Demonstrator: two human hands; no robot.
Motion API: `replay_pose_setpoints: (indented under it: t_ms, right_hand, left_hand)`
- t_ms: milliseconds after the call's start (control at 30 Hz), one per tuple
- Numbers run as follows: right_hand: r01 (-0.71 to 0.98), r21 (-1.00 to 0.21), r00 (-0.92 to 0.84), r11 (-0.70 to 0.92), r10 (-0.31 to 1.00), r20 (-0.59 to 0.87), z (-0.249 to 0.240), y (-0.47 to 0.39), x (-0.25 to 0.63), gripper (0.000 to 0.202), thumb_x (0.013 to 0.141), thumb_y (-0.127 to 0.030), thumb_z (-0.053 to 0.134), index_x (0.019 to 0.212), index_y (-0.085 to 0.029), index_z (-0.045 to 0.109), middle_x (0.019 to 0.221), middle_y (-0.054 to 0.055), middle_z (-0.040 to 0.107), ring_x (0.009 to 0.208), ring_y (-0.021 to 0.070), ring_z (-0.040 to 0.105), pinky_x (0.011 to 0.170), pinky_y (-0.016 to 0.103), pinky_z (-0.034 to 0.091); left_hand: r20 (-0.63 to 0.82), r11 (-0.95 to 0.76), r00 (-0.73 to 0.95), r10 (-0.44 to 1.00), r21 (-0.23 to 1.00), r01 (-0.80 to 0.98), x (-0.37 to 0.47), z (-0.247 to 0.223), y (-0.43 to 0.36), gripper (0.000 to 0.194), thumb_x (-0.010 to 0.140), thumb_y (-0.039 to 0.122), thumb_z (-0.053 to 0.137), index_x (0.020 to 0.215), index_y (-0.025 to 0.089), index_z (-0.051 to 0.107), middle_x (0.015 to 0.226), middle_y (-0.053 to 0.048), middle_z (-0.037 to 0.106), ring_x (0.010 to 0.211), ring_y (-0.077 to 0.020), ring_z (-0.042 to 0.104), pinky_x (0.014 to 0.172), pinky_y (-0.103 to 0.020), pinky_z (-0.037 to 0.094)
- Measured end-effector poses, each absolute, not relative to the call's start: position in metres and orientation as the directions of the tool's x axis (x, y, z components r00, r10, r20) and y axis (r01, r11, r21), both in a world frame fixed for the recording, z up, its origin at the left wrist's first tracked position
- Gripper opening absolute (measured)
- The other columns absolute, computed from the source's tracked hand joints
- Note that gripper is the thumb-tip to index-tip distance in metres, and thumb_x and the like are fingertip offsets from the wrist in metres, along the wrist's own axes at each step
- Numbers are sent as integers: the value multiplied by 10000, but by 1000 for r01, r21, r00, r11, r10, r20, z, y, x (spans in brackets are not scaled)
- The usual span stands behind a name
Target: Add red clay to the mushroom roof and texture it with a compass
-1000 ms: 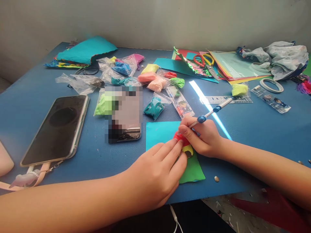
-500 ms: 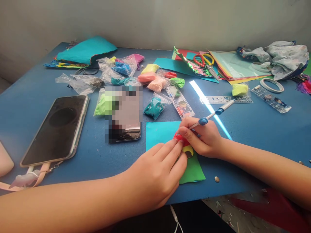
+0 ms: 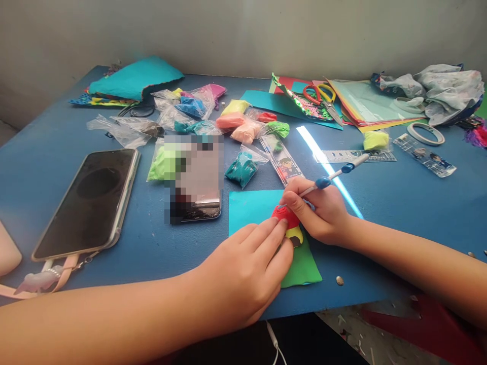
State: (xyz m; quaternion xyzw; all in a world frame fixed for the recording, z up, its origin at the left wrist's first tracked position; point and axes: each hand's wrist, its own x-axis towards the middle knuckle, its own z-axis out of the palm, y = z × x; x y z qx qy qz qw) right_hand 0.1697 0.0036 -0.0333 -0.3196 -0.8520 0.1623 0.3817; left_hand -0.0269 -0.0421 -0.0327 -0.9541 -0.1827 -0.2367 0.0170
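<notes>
In my right hand (image 3: 319, 210) is a slim white clay modelling tool (image 3: 335, 174) with blue bulges, pinched between thumb and fingers. Its lower end meets the upper edge of a red clay shape (image 3: 288, 216), where small dents show. Below the red lie yellow clay (image 3: 293, 234) and a dark brown patch (image 3: 296, 242). My left hand (image 3: 243, 274) lies flat with stretched fingers, their tips resting on the red clay's left side and covering part of it. The clay sits on a sheet with a light-blue part (image 3: 249, 207) and a green part (image 3: 302, 266).
Bagged teal clay (image 3: 241, 170) and several other clay bags lie beyond my hands. A large phone (image 3: 89, 200) is at left, a partly blurred second phone (image 3: 207, 207) nearer. Scissors (image 3: 323, 99), a stencil ruler (image 3: 342, 156) and a tape roll (image 3: 426, 134) are at the back right.
My right hand and the modelling tool have shifted slightly up and right, showing more of the dented red clay. The left hand has stayed in place.
</notes>
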Motion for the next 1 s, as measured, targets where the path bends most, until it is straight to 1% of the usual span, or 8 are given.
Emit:
replay_pose_setpoints:
  t_ms: [167, 367, 500, 633, 733, 800, 900, 1000]
  right_hand:
    - [439, -484, -559, 757, 652, 513, -32, 4, 169, 204, 951, -130, 440, 758, -193, 466, 615, -30, 554, 528, 65, 487, 522, 180, 400]
    - [449, -512, -487, 733, 681, 547, -34, 2, 170, 214, 971, -190, 415, 763, -198, 461, 623, -18, 534, 554, 85, 497, 553, 210, 439]
    - [448, -491, -534, 747, 665, 522, -34, 3, 169, 189, 959, -151, 433, 778, -193, 467, 631, -21, 565, 544, 71, 502, 536, 187, 421]
    - [431, -504, -493, 749, 663, 564, -33, 3, 169, 201, 951, -142, 435, 759, -187, 472, 618, -23, 535, 550, 73, 493, 556, 189, 427]
    - [449, -503, -519, 739, 673, 526, -32, 2, 169, 213, 949, -127, 441, 746, -187, 472, 618, -26, 549, 538, 63, 495, 540, 175, 413]
    - [451, -492, -537, 745, 667, 517, -32, 2, 169, 214, 951, -129, 442, 747, -188, 472, 620, -26, 556, 533, 62, 491, 532, 176, 407]
    - [452, -485, -503, 749, 662, 555, -33, 2, 169, 212, 960, -158, 426, 756, -191, 470, 622, -20, 540, 548, 76, 488, 537, 194, 416]
    - [479, -482, -489, 733, 680, 547, -33, 2, 169, 225, 963, -163, 425, 742, -194, 456, 601, -29, 514, 531, 73, 467, 522, 193, 404]
  left_hand:
    - [460, -931, 819, 343, 46, 363, -26, -33, -42, 333, 920, 131, 371, 1054, 14, 652, 1127, -224, 692, 1105, -325, 644, 854, -393, 573]
    - [455, -932, 822, 342, 54, 357, -27, -33, -43, 330, 914, 130, 381, 1060, 10, 650, 1153, -231, 680, 1120, -334, 635, 856, -398, 572]
    - [455, -931, 822, 342, 47, 361, -27, -33, -43, 333, 919, 135, 375, 1059, 14, 651, 1141, -228, 685, 1111, -324, 640, 860, -396, 572]
    - [455, -933, 823, 340, 52, 357, -27, -33, -43, 329, 913, 131, 383, 1063, 9, 650, 1153, -228, 681, 1125, -337, 633, 861, -401, 572]
    - [459, -931, 820, 342, 49, 361, -26, -34, -43, 328, 914, 131, 380, 1054, 14, 653, 1136, -224, 688, 1111, -329, 640, 857, -398, 573]
    - [458, -930, 819, 344, 44, 366, -26, -34, -43, 330, 917, 135, 377, 1054, 18, 653, 1133, -222, 690, 1107, -322, 643, 856, -394, 574]
    - [463, -931, 818, 341, 44, 363, -26, -34, -42, 331, 914, 132, 378, 1056, 14, 652, 1147, -225, 684, 1111, -326, 640, 852, -395, 574]
    - [463, -931, 817, 343, 49, 362, -27, -33, -42, 332, 911, 127, 378, 1057, 11, 652, 1150, -228, 683, 1113, -332, 640, 854, -397, 574]
